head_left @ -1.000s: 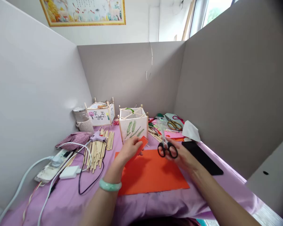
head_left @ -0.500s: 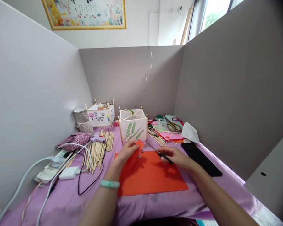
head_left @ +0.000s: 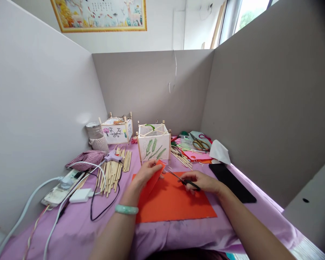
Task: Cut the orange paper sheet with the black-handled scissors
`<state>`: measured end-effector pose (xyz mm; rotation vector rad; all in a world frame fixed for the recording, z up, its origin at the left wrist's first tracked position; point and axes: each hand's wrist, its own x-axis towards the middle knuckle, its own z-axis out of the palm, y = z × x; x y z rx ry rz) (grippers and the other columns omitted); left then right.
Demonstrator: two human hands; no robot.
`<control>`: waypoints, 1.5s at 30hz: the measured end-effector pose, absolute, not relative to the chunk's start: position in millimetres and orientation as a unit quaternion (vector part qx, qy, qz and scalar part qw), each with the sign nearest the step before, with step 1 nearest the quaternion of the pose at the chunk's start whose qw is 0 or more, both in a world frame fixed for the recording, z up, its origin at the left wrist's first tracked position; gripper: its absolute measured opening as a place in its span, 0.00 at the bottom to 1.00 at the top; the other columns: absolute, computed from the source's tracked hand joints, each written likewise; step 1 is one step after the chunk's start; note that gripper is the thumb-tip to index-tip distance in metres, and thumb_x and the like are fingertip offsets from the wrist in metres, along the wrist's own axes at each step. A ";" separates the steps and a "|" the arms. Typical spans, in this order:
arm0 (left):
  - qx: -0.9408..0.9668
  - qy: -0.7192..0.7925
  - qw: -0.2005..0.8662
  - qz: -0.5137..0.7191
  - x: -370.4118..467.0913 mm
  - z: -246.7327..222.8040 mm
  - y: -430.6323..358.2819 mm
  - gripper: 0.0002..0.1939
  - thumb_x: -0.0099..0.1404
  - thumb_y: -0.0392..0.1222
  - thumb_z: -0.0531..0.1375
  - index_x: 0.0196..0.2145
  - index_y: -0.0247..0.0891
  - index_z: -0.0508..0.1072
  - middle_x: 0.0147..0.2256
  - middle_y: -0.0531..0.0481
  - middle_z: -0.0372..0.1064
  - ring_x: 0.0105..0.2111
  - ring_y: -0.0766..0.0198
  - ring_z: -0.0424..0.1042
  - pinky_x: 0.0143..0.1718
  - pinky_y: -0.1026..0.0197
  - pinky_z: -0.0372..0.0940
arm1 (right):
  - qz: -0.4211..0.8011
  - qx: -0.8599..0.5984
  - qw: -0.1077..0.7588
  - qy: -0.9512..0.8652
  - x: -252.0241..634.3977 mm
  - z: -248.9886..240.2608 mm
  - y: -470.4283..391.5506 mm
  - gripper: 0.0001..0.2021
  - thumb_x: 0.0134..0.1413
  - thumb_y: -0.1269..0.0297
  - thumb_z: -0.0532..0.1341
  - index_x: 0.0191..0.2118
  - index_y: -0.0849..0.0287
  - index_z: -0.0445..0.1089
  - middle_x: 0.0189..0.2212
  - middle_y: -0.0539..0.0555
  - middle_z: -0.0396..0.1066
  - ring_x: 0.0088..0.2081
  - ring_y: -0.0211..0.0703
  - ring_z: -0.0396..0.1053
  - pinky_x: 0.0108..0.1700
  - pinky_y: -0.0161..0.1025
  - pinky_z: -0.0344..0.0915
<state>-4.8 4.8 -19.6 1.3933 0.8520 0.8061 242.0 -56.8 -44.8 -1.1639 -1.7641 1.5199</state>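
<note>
A large orange-red paper sheet (head_left: 176, 202) lies on the purple tablecloth in front of me. My left hand (head_left: 146, 173) lifts and bends the sheet's far left corner (head_left: 154, 180). My right hand (head_left: 203, 181) grips black-handled scissors (head_left: 182, 179); their blades point left toward the raised corner, close to its edge. A jade-green bangle (head_left: 126, 209) sits on my left wrist.
A paper-and-stick lantern with green leaves (head_left: 153, 144) stands just behind the sheet, another lantern (head_left: 116, 130) further left. Bamboo sticks (head_left: 112, 171), a glue gun (head_left: 112, 157), a power strip with cables (head_left: 62, 187) lie left. A black pad (head_left: 231, 182), second scissors (head_left: 199, 143) and paper scraps lie right. Grey partitions enclose the desk.
My right hand turned the scissors from upright, handles showing, down to a low, level position with the blades aimed at the lifted corner. My left hand kept hold of the corner.
</note>
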 end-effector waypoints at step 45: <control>0.633 0.343 0.601 0.347 -3.2 -24.2 5.5 0.16 0.52 0.50 0.64 0.30 0.33 0.70 0.28 0.48 0.73 0.23 0.66 0.71 0.29 0.62 0.67 | 0.215 -0.433 0.354 -0.801 221.7 -57.6 -58.0 0.25 0.49 0.53 0.65 0.52 0.57 0.70 0.32 0.52 0.74 0.31 0.40 0.66 0.35 0.35 0.61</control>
